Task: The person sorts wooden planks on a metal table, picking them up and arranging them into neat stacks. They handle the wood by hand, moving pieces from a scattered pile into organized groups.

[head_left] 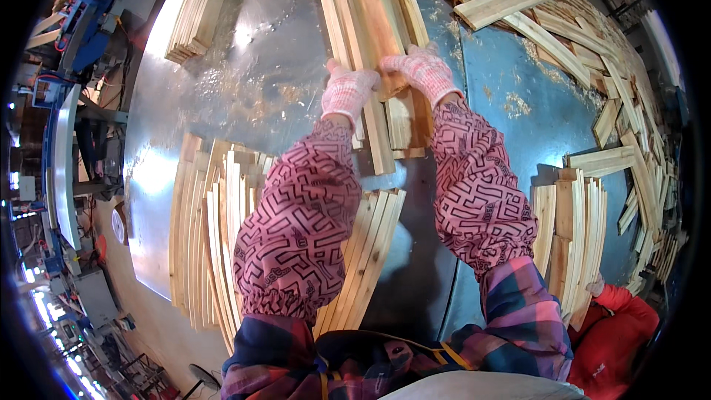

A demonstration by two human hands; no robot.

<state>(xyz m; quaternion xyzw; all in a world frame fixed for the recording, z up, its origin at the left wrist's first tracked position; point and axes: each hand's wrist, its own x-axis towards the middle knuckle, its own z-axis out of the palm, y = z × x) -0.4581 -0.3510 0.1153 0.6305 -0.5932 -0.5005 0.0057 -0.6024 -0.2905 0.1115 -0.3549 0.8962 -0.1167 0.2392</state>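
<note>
Both hands wear pink-and-white knit gloves, below pink patterned sleeve covers. My left hand (348, 94) is closed over the left side of a group of long wooden boards (357, 37) at the far middle of the table. My right hand (426, 72) grips the right side of the same group, its thumb on the wide brown board (376, 11) lying on top. The near ends of the boards are uneven, with one narrow strip (379, 144) sticking out toward me. Parts of the fingers are hidden against the wood.
The metal table (274, 81) carries stacked strips at far left (204, 11), near left (194, 230), near middle (366, 252) and near right (574, 230). Loose boards (511, 4) and shavings lie along the right. A person in red (615, 333) has a hand at the near-right stack.
</note>
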